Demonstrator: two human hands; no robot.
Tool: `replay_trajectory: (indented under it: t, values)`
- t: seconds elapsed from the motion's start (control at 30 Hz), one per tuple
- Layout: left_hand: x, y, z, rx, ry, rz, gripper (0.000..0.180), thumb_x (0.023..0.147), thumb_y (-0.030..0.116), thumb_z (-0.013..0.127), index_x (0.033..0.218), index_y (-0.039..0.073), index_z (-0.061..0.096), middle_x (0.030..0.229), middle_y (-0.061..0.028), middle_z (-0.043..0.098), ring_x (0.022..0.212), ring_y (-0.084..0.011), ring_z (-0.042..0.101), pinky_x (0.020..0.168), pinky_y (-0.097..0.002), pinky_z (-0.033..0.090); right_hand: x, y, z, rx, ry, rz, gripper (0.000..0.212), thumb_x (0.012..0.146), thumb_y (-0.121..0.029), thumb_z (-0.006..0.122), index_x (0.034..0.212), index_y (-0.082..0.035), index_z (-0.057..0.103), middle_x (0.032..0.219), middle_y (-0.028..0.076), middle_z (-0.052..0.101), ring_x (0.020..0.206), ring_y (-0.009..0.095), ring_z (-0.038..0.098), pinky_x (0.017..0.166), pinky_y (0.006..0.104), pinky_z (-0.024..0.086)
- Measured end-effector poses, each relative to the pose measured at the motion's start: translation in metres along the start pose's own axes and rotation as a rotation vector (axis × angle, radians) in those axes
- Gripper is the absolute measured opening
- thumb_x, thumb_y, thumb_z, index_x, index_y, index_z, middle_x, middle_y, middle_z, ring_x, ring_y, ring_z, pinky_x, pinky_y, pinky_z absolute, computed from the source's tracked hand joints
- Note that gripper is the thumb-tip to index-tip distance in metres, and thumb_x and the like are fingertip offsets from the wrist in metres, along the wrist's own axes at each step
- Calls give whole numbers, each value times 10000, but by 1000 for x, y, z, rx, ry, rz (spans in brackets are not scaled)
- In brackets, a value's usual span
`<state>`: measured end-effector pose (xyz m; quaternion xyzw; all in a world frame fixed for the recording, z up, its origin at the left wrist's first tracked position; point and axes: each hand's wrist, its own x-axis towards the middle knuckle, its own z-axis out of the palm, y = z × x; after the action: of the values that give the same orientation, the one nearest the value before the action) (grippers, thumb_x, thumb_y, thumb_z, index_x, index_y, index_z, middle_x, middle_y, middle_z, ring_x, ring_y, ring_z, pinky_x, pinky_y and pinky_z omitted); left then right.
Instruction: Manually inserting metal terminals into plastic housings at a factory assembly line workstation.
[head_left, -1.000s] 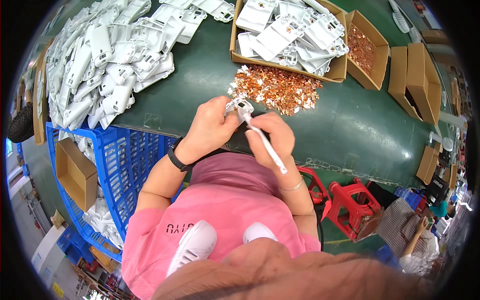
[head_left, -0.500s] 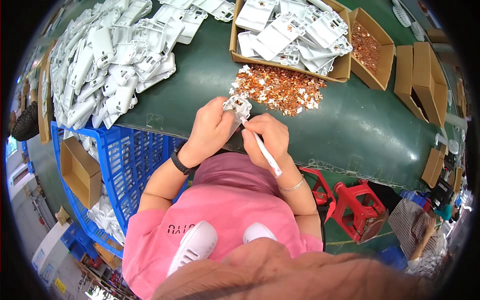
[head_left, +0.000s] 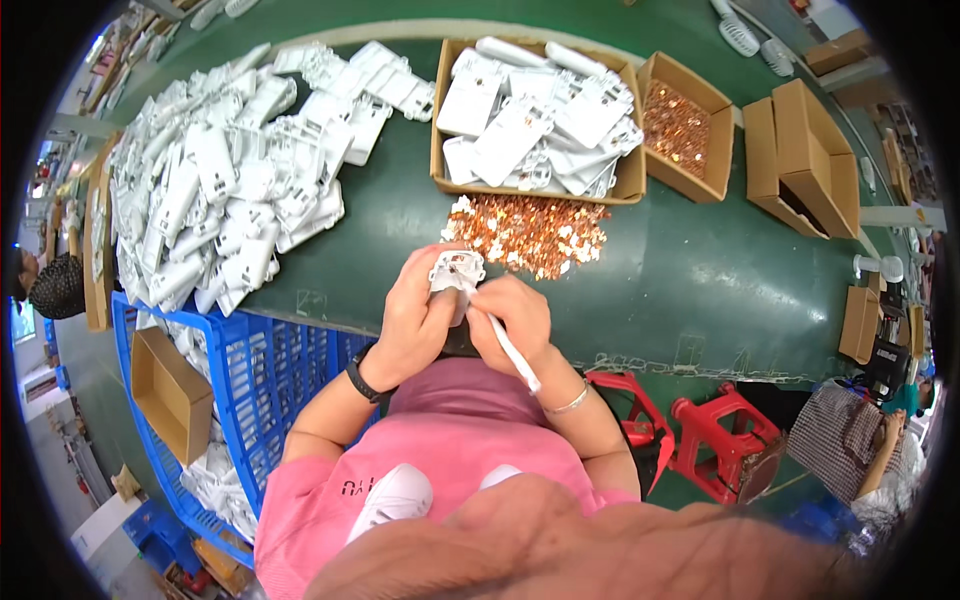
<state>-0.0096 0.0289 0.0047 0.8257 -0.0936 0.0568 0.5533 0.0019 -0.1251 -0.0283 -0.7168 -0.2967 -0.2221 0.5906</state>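
In my left hand [head_left: 408, 312] is a white plastic housing [head_left: 457, 268], tilted up just above the table's near edge. A small copper-coloured piece shows inside its far end. The fingers of my right hand [head_left: 518, 318] close round a slim white pen-like tool [head_left: 514, 354], whose back end points down toward my right wrist. The tool's front tip is hidden by my fingers, close to the housing. Just beyond both hands lies a heap of small copper-coloured metal pieces [head_left: 535, 240], with some small white pieces mixed in.
White housings fill a cardboard box [head_left: 642, 180] behind the heap; a smaller box [head_left: 727, 150] beside it holds more copper pieces. A big pile of housings [head_left: 210, 190] covers the table's left. Below it stands a blue crate [head_left: 240, 400]. Red stools [head_left: 715, 440] stand at the right.
The view has shifted, so the table and boxes sit lower in the picture. My right hand and the tool have drawn slightly back along the housing. Both hands keep their hold.
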Motion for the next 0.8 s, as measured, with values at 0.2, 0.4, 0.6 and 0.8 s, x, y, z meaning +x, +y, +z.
replay_trajectory:
  t: [0.2,0.4,0.6,0.8]
  values:
    - [79,17,-5,-207,317,193,428,891,-44,578,1308,-42,482,1225,-158,533,1107,-255,557,955,-327,446,-5,-3,-8,-32,190,57,202,747,54,678,926,16,591,796,154,633,615,268,614,561,336,507]
    - [171,23,-11,194,227,383,444,909,94,589,1333,-8,501,1214,-247,569,1172,-374,538,993,-393,441,0,-4,-5,-79,163,39,201,742,46,703,915,19,603,795,169,641,658,293,644,581,354,526]
    - [201,-27,-69,1043,291,441,298,815,24,558,1098,5,650,1134,-177,637,1109,-388,545,975,-484,427,-3,-4,-8,-78,207,101,195,748,39,705,924,39,621,808,177,648,672,298,648,595,348,530]
    - [228,-53,-90,1274,-94,151,501,723,227,649,1214,126,653,1197,-153,610,1126,-420,531,988,-541,392,4,-7,-6,-132,149,44,208,748,31,708,935,34,615,799,175,649,670,299,648,597,354,531]
